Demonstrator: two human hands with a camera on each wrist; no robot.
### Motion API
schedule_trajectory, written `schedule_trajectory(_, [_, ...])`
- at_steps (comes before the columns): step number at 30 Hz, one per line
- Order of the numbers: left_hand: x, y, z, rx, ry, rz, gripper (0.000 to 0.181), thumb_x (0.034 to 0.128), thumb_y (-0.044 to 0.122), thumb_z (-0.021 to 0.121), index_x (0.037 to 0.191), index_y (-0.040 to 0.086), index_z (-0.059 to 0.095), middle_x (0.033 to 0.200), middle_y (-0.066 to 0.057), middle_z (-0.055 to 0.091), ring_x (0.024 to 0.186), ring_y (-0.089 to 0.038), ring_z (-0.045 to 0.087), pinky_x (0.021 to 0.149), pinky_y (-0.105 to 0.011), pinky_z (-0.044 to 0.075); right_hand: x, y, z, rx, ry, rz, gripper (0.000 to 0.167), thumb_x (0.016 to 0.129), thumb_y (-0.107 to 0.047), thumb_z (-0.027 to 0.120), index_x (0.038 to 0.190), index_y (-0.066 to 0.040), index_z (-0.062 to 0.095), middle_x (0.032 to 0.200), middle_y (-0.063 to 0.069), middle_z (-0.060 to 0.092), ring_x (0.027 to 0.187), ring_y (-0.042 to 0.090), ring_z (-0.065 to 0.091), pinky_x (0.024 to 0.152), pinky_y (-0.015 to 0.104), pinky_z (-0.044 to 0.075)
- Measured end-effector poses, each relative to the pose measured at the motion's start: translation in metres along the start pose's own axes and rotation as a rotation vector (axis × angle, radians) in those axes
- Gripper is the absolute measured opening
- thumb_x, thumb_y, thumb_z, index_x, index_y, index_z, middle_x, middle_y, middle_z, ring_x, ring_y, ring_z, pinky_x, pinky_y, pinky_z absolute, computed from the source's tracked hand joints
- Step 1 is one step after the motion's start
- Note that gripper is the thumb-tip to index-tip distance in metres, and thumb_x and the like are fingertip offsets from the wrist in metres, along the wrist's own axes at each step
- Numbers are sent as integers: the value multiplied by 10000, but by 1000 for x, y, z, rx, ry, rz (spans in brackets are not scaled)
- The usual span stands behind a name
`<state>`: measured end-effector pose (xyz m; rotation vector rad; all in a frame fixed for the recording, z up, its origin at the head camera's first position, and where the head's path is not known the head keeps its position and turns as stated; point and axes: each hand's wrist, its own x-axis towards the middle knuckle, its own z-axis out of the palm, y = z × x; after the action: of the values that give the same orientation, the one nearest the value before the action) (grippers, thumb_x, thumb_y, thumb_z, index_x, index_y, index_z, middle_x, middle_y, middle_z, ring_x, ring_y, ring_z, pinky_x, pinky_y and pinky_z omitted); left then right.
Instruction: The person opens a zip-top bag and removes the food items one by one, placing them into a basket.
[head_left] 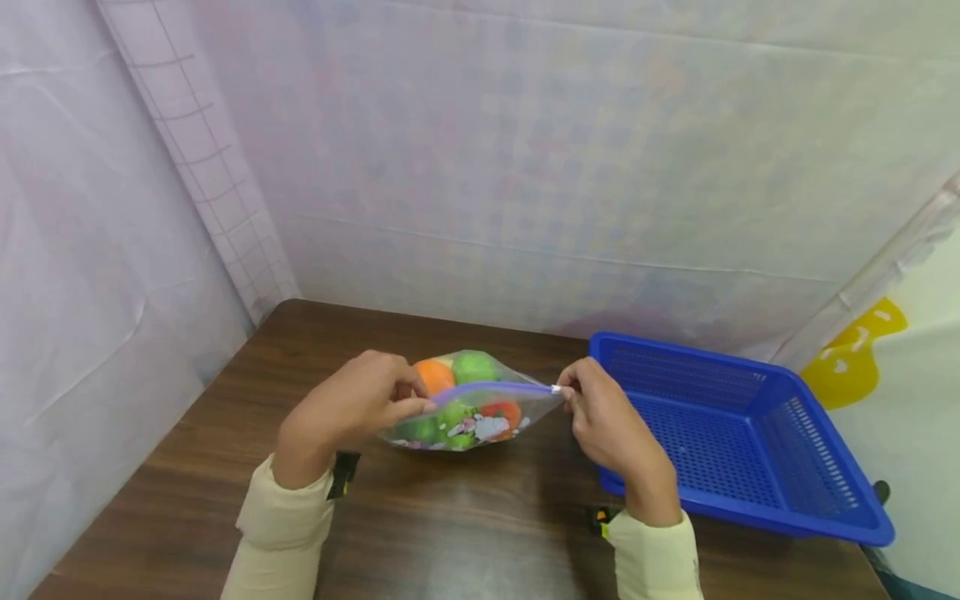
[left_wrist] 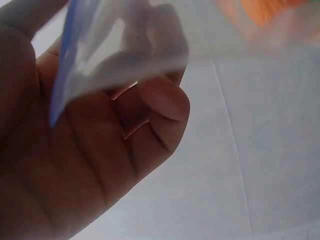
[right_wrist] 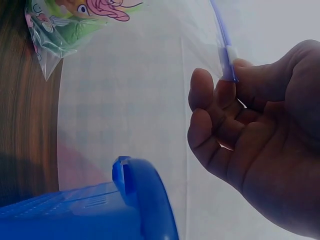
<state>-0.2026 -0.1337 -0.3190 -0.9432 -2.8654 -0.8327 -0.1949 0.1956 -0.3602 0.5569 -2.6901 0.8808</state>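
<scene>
Clear plastic bag (head_left: pixel 468 421), left of the blue basket (head_left: pixel 720 471): left grip (head_left: pixel 356 396) pinches its purple zip (head_left: pixel 491 387), right grip (head_left: pixel 607 417) the end beside the white slider (head_left: pixel 556 389); a taut zip should slide best.

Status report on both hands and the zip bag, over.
Left hand pinching zip bag at its left end. Right hand pinching bag by white slider. Orange and green items inside. Blue basket off to the right, not blocking.

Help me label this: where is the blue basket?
In the head view, the blue basket sits at right on the table, beside the right hand, right of the clear bag.
</scene>
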Motion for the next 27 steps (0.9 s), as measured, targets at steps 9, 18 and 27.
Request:
schedule_trajectory(9, [2, 0, 4, 42, -40, 22, 125, 950, 175, 690, 965, 118, 800, 873, 69, 718, 728, -63, 557, 664, -267, 488, -1, 1, -1, -19, 23, -21, 102, 987, 37, 533, 967, -60, 560, 931, 55, 565, 792, 118, 559, 690, 288, 489])
schedule_trajectory(18, [6, 12, 18, 54, -77, 12, 267, 928, 201, 700, 672, 176, 624, 554, 115, 321, 499, -30, 283, 490, -211, 264, -4, 1, -3, -9, -32, 11, 81, 1012, 4, 508, 991, -54, 560, 946, 62, 567, 791, 124, 561, 683, 284, 489])
schedule_trajectory(27, [8, 17, 21, 132, 52, 10, 146, 908, 227, 719, 771, 177, 723, 673, 119, 587, 553, -32, 477, 534, -232, 419, -5, 1, -7, -84, 81, -19, 125, 1003, -63, 568, 1105, -41, 635, 1017, 65, 617, 879, 174, 571, 738, 355, 491])
